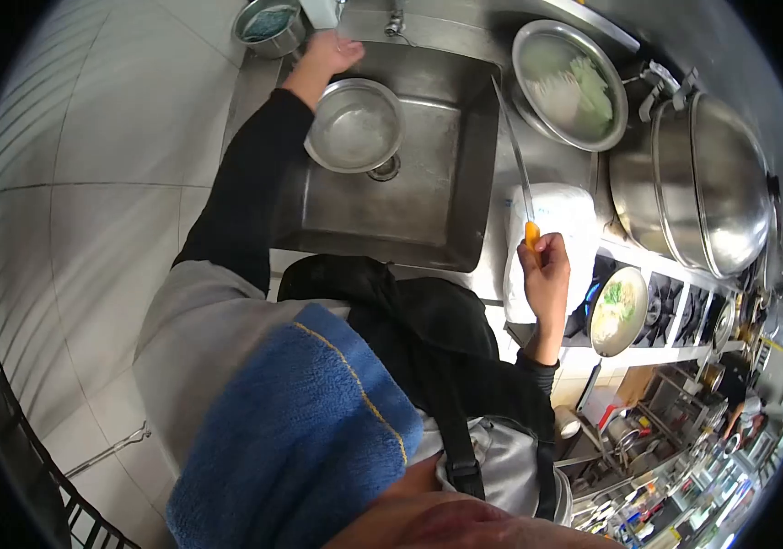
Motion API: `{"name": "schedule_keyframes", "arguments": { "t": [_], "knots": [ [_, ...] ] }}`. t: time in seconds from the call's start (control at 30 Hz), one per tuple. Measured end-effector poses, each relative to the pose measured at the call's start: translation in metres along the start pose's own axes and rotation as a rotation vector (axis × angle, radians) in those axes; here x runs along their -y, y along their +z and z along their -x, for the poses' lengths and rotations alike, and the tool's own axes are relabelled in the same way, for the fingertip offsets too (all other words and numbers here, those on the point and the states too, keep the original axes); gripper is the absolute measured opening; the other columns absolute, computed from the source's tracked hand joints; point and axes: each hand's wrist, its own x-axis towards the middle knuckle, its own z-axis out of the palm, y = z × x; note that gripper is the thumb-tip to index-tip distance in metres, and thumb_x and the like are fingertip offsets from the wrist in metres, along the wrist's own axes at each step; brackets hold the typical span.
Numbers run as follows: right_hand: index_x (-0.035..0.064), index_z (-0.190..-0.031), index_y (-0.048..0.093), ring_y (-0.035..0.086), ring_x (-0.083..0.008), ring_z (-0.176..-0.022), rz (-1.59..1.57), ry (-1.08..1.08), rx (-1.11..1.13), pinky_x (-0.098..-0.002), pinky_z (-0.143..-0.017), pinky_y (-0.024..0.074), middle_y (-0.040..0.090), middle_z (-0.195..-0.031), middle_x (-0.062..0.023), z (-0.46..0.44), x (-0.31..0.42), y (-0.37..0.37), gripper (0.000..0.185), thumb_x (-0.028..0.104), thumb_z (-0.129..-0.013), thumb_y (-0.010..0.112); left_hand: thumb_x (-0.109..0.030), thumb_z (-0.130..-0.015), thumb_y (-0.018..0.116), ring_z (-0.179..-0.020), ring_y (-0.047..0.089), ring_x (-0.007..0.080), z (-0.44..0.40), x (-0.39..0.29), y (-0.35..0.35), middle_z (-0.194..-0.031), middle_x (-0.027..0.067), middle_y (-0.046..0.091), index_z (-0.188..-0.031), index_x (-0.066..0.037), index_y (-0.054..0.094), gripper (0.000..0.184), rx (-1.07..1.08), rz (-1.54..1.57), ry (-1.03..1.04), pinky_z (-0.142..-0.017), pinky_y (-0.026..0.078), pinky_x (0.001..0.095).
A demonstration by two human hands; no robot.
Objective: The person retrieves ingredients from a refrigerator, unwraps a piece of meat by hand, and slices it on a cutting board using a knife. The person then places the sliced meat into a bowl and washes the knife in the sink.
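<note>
My right hand (548, 275) is closed round the orange handle of a long, thin knife (524, 178). Its narrow blade points away from me along the right edge of the sink (469, 174). Under that hand lies a white plastic-looking packet (573, 217) on the counter. At the far left of the sink, my left hand (332, 55) reaches out with nothing in it, fingers loosely apart, close to a white object (320, 13) by the wall. A metal bowl (355, 123) stands in the sink just below my left wrist.
A steel bowl (570, 84) with pale leafy vegetables in liquid sits right of the sink. Large metal bowls (712, 183) lean beside it. A frying pan (619, 311) with food rests on the stove. A small pot (270, 27) holds a green scrubber. A tap (395, 22) is at the back.
</note>
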Motion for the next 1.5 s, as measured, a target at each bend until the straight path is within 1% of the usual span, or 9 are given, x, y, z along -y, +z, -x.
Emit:
{"name": "schedule_keyframes", "arguments": {
  "t": [0.1, 0.23, 0.33, 0.37, 0.5, 0.87, 1.1, 1.27, 1.5],
  "knots": [
    [0.0063, -0.087, 0.042, 0.042, -0.0065, -0.067, -0.024, -0.016, 0.029, -0.0212, -0.061, 0.0359, 0.049, -0.076, -0.0006, -0.002, 0.006, 0.001, 0.024, -0.001, -0.089, 0.065, -0.038, -0.102, 0.033, -0.131, 0.046, 0.0329, -0.004, -0.063, 0.033, -0.142, 0.0178, 0.051, -0.135, 0.0, 0.049, 0.053, -0.223, 1.346, -0.469, -0.109, 0.037, 0.043],
    [0.0068, -0.087, 0.042, 0.043, -0.0058, -0.068, -0.078, -0.011, 0.045, -0.0208, -0.062, 0.0364, 0.049, -0.077, 0.0, 0.001, 0.001, 0.0, 0.024, -0.002, -0.089, 0.064, -0.031, -0.1, 0.036, -0.086, 0.054, 0.0296, -0.07, 0.008, 0.013, -0.099, 0.0109, 0.058, -0.092, -0.006, 0.052, 0.03, 0.121, 1.467, 0.053, -0.085, 0.043, 0.0433],
    [0.007, -0.088, 0.042, 0.043, -0.0048, -0.067, -0.013, 0.0, 0.037, -0.0206, -0.06, 0.0363, 0.049, -0.076, 0.0021, 0.004, 0.001, -0.001, 0.022, -0.001, -0.09, 0.063, -0.027, -0.101, 0.04, -0.098, 0.056, 0.0329, -0.025, -0.016, 0.048, -0.107, 0.0158, 0.057, -0.112, -0.002, 0.053, 0.031, -0.338, 1.188, -0.555, -0.096, 0.044, 0.0463],
    [0.0071, -0.088, 0.042, 0.043, -0.0047, -0.067, -0.021, 0.007, 0.042, -0.0208, -0.06, 0.0361, 0.048, -0.075, 0.0025, 0.005, -0.004, 0.002, 0.022, -0.001, -0.09, 0.063, -0.028, -0.101, 0.041, -0.113, 0.054, 0.0344, -0.006, -0.043, 0.052, -0.121, 0.0196, 0.056, -0.125, 0.002, 0.048, 0.039, -0.283, 1.278, -0.504, -0.106, 0.039, 0.0491],
    [0.0073, -0.087, 0.042, 0.041, -0.0042, -0.065, -0.064, 0.012, 0.098, -0.021, -0.058, 0.0348, 0.048, -0.074, 0.0023, 0.007, -0.006, 0.003, 0.023, -0.001, -0.09, 0.064, -0.03, -0.101, 0.043, -0.104, 0.054, 0.0307, -0.01, -0.042, 0.035, -0.113, 0.0169, 0.058, -0.119, 0.001, 0.052, 0.037, -0.166, 1.287, -0.384, -0.097, 0.04, 0.0453],
    [0.0039, -0.086, 0.045, 0.039, -0.0091, -0.065, -0.069, 0.04, 0.054, -0.0238, -0.059, 0.036, 0.046, -0.07, -0.0025, 0.012, -0.011, 0.006, 0.022, 0.002, -0.087, 0.066, -0.037, -0.1, 0.049, -0.078, 0.057, 0.0205, -0.005, -0.028, -0.002, -0.09, 0.0095, 0.063, -0.103, -0.003, 0.062, 0.037, -0.532, 0.91, -0.296, -0.071, 0.042, 0.0348],
    [0.0052, -0.086, 0.043, 0.042, -0.007, -0.067, -0.093, 0.034, 0.01, -0.0224, -0.06, 0.037, 0.048, -0.073, -0.0008, 0.021, -0.019, -0.001, 0.023, 0.0, -0.088, 0.065, -0.042, -0.099, 0.054, -0.062, 0.058, 0.014, 0.015, -0.131, 0.019, -0.076, 0.0048, 0.066, -0.092, -0.005, 0.068, 0.04, -0.038, 0.364, -0.081, -0.055, 0.043, 0.0281],
    [0.0067, -0.087, 0.042, 0.045, -0.0049, -0.07, -0.122, 0.073, -0.005, -0.0202, -0.062, 0.0376, 0.051, -0.079, 0.0004, 0.023, -0.01, -0.007, 0.023, -0.002, -0.089, 0.064, -0.05, -0.097, 0.054, -0.054, 0.05, 0.0112, -0.037, -0.135, 0.111, -0.065, 0.0004, 0.058, -0.085, -0.011, 0.067, 0.043, 0.298, 0.392, 0.024, -0.048, 0.039, 0.0281],
    [0.0073, -0.09, 0.043, 0.047, -0.0041, -0.07, -0.181, 0.088, -0.056, -0.0188, -0.061, 0.0381, 0.055, -0.08, 0.0001, 0.037, -0.012, -0.022, 0.022, -0.001, -0.09, 0.063, -0.047, -0.095, 0.057, -0.055, 0.048, 0.0116, -0.099, -0.193, 0.177, -0.068, -0.0007, 0.056, -0.088, -0.013, 0.064, 0.036, -0.175, 0.259, -0.091, -0.049, 0.039, 0.03]
  ]
}}
